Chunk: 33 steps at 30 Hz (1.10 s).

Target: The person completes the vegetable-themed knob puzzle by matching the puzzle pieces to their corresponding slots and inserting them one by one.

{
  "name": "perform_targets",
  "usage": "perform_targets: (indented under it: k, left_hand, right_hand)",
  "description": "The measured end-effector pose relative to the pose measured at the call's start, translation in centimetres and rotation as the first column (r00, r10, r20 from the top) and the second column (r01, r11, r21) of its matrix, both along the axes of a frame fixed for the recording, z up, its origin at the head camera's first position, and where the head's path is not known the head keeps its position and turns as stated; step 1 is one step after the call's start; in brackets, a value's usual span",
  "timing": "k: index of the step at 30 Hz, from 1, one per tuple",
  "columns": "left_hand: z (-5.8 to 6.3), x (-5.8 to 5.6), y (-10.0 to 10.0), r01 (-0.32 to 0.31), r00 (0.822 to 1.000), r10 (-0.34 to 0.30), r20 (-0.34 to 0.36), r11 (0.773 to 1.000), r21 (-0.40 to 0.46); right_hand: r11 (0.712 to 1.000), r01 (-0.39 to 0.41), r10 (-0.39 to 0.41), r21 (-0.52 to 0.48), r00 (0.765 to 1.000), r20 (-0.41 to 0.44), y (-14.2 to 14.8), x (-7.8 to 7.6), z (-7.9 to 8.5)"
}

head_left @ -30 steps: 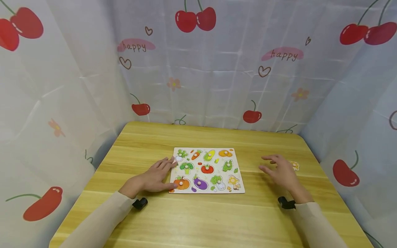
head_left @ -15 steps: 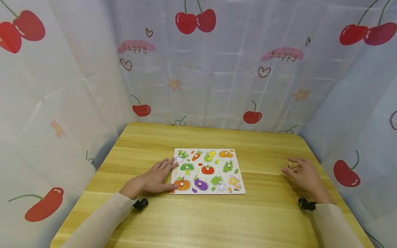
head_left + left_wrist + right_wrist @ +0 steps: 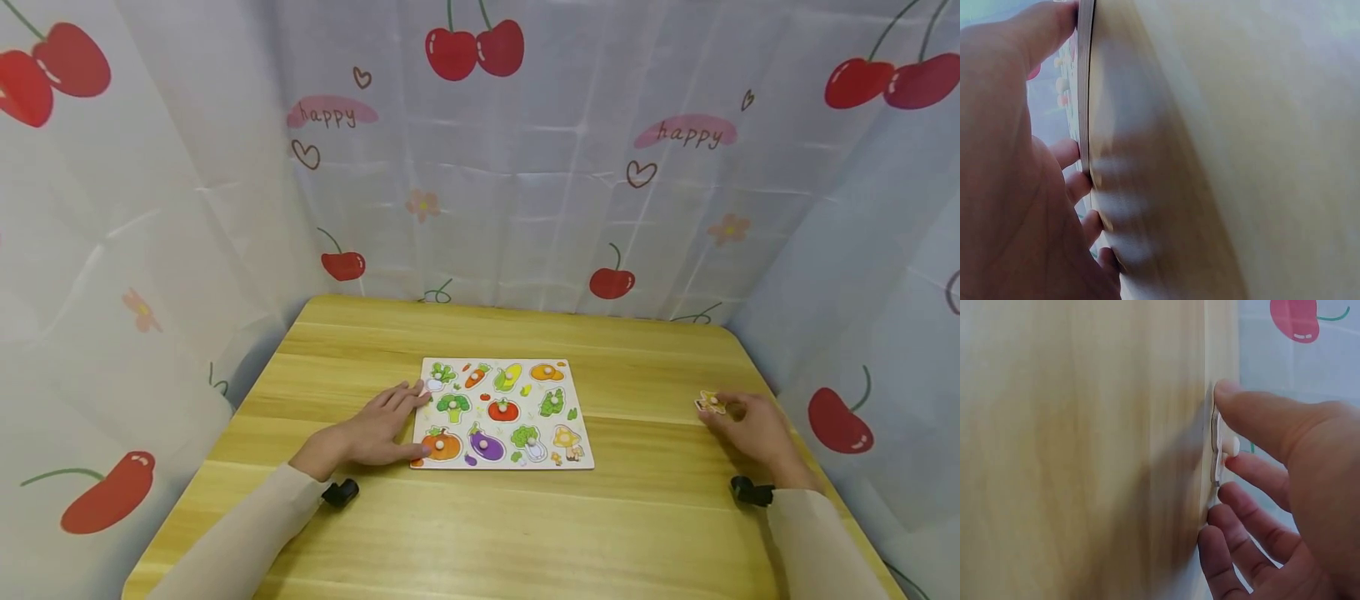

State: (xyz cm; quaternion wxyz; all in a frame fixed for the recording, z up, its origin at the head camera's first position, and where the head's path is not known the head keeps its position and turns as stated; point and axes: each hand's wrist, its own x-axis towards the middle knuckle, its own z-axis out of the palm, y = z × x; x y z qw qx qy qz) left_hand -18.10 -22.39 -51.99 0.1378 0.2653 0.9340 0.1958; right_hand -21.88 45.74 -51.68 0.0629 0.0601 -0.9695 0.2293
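Note:
A wooden vegetable puzzle board (image 3: pixel 461 429) lies flat on the table, with knobbed pieces such as a tomato (image 3: pixel 502 409) and an eggplant (image 3: pixel 486 443) in it. My left hand (image 3: pixel 378 427) rests along its left edge, fingers extended, thumb by the pumpkin (image 3: pixel 442 444). In the left wrist view, fingertips (image 3: pixel 1072 187) touch the board's rim. Far to the right, my right hand (image 3: pixel 753 429) holds a mushroom puzzle piece (image 3: pixel 708 402) at the tabletop. In the right wrist view its thumb is at one end of the piece (image 3: pixel 1217 450), the index fingertip beside the white knob (image 3: pixel 1232 447).
At the board's lower right corner is a mushroom picture (image 3: pixel 567 442) without a knob. The wooden table (image 3: pixel 510 533) has rounded far corners. A curtain printed with cherries (image 3: pixel 611 283) stands behind and on both sides.
My right hand has moved right and slightly down onto the mushroom puzzle piece, which now sits turned to another angle. The left hand and the board have stayed put.

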Motion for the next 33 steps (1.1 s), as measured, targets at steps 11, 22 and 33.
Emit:
perform_targets:
  k: [11, 22, 33]
  left_hand:
    - [-0.1, -0.1, 0.0, -0.003, 1.000, 0.003, -0.006, 1.000, -0.003]
    - [-0.4, -0.3, -0.1, 0.008, 1.000, -0.008, -0.018, 1.000, -0.012]
    - [-0.4, -0.4, -0.1, 0.001, 1.000, -0.001, -0.012, 1.000, -0.002]
  right_hand:
    - [0.999, 0.037, -0.037, -0.007, 0.999, -0.008, -1.8, 0.2, 0.0]
    - [0.999, 0.033, -0.032, 0.005, 0.998, -0.054, -3.3, 0.0, -0.1]
    - [1.000, -0.008, 0.008, -0.014, 1.000, -0.026, -5.4, 0.1, 0.6]
